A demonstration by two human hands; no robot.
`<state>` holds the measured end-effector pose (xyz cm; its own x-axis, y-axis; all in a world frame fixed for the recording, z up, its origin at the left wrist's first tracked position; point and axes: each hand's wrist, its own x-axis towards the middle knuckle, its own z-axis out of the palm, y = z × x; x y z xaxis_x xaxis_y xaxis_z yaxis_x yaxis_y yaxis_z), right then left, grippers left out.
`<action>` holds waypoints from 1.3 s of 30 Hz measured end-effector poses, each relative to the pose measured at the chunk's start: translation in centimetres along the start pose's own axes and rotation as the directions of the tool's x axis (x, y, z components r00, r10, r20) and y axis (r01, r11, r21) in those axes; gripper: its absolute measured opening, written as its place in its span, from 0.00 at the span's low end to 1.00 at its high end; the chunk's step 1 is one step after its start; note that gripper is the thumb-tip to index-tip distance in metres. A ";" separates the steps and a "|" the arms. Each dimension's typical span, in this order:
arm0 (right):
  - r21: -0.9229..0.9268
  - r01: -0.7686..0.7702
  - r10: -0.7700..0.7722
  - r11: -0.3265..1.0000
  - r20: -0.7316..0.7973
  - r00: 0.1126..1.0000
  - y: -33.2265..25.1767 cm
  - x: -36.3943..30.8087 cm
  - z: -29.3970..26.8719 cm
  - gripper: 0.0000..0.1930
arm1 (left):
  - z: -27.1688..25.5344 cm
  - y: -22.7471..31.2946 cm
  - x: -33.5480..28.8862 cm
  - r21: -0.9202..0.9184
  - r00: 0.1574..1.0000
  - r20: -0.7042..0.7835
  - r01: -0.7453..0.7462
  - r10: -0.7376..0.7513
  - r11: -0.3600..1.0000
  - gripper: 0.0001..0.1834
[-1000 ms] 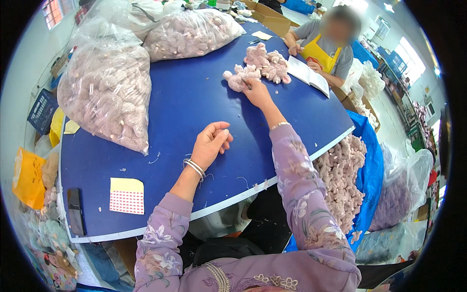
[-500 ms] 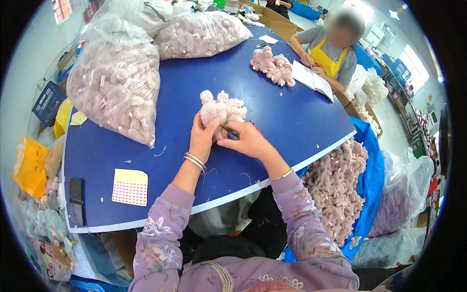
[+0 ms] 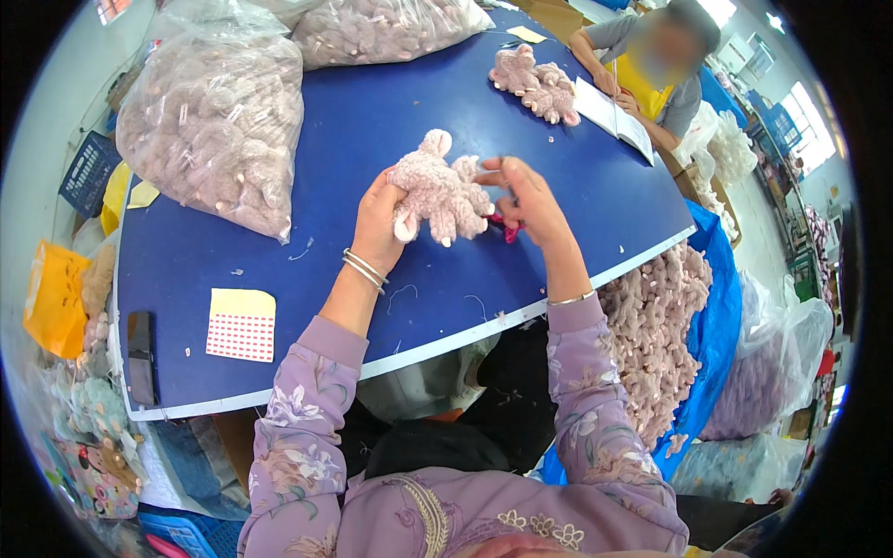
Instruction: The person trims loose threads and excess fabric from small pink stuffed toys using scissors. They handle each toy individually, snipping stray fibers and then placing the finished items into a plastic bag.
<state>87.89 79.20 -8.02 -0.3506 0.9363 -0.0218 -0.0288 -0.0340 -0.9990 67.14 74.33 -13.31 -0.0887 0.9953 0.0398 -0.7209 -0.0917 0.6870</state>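
Note:
My left hand point(image 3: 379, 219) grips a pale pink fluffy stuffed toy point(image 3: 437, 191) over the table. Stubby limbs with white tips stick out of it, and a rounded part points up. Just right of the toy is my right hand point(image 3: 535, 205), its fingers bent and smeared by motion, so whether it holds anything is unclear. Beside that hand shows a small bright pink item point(image 3: 508, 230), partly covered; its kind cannot be made out. Two more pink stuffed toys point(image 3: 535, 86) lie further back on the blue table point(image 3: 372, 121).
Clear bags of pink toys point(image 3: 219, 130) stand at the back left. A sticker sheet point(image 3: 242, 325) and a black phone point(image 3: 140, 358) lie at left. Right of the table, a blue sack point(image 3: 726, 307) holds many pink toys. Across it, a person writes in a notebook point(image 3: 614, 116).
My right hand has drawn away from the toy to the right; the dark tool it held against the toy no longer shows clearly. The toy has turned in my left hand. The view has shifted.

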 end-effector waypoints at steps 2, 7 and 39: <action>-0.036 -0.063 0.067 0.997 0.154 0.986 1.0 0.1 -0.4 0.21 | 0.3 -0.1 -0.1 -0.004 0.999 0.030 0.009 -0.009 1.000 0.18; -0.219 0.040 0.005 0.975 0.200 0.980 0.7 -0.3 1.0 0.18 | 1.2 0.0 -0.5 0.046 0.995 0.101 -0.019 0.014 0.999 0.18; -0.291 0.261 -0.192 0.920 0.244 0.950 -0.3 -2.5 3.6 0.08 | 0.3 -0.9 -0.2 0.342 0.972 -0.192 -0.065 0.137 0.937 0.11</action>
<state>85.35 75.62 -7.53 -0.5564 0.8110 0.1808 0.1548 0.3150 -0.9364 68.01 74.26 -13.74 -0.3166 0.9486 -0.0063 -0.4350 -0.1392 0.8896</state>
